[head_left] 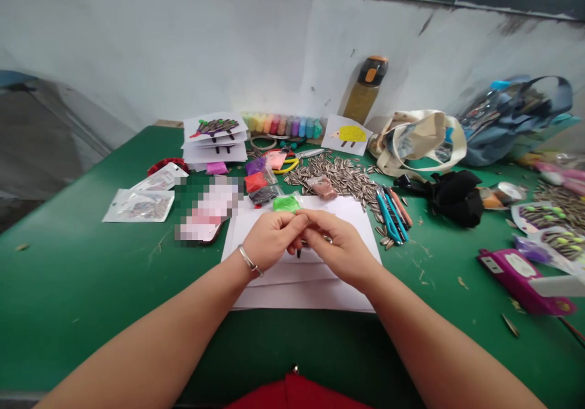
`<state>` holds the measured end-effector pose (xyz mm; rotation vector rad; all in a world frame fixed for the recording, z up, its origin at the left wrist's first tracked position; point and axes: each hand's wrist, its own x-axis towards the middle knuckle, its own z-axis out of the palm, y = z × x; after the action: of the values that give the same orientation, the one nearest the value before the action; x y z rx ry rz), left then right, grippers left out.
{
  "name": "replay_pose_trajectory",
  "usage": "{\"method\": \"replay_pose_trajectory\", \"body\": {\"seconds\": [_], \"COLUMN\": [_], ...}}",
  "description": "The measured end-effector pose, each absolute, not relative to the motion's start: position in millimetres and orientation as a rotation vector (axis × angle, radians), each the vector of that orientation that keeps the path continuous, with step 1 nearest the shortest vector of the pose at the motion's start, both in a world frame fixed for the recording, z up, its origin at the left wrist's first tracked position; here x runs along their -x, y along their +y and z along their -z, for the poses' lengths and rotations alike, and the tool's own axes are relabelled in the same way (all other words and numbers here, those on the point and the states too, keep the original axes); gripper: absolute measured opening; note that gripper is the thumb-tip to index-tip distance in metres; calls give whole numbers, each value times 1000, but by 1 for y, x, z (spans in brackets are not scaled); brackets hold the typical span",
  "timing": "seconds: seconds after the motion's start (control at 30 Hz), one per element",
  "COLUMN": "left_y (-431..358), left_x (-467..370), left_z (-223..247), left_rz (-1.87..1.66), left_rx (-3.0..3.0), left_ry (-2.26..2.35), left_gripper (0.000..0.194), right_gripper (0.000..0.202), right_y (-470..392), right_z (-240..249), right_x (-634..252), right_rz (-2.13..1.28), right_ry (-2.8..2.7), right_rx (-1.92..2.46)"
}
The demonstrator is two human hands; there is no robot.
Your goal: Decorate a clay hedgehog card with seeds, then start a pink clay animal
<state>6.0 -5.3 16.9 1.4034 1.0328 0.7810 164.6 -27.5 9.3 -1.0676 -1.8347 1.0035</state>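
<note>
Touching, your left hand (270,236) and right hand (336,238), grip unclear, meet over likely flimsy paper (304,297) near the worktop's (86,293) front edge; hold paper margins.

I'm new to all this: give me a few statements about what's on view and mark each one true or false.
1. The left hand touches the right hand. True.
2. The bracelet is worn on the right arm. False: it is on the left.
3. White paper lies beneath the hands. True.
4. The table is red. False: it is green.
5. Loose seeds lie beyond the hands. True.
</note>
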Motion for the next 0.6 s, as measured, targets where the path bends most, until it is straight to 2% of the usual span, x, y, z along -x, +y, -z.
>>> {"method": "replay_pose_trajectory", "body": {"seconds": [0.27, 0.6], "left_y": [-6, -5], "left_x": [-6, -4], "left_z": [-13, -9], "left_rz": [-755, -704], "left_rx": [-1280, -1098], "left_ry": [961, 861], "left_gripper": [50, 39], "right_gripper": [21, 30], "right_y": [-26, -20], "right_z": [-7, 1], "right_x": [-163, -160], "right_rz": [-999, -911], "right_ry": [-1823, -1778], "right_rx": [1088, 1179]}}
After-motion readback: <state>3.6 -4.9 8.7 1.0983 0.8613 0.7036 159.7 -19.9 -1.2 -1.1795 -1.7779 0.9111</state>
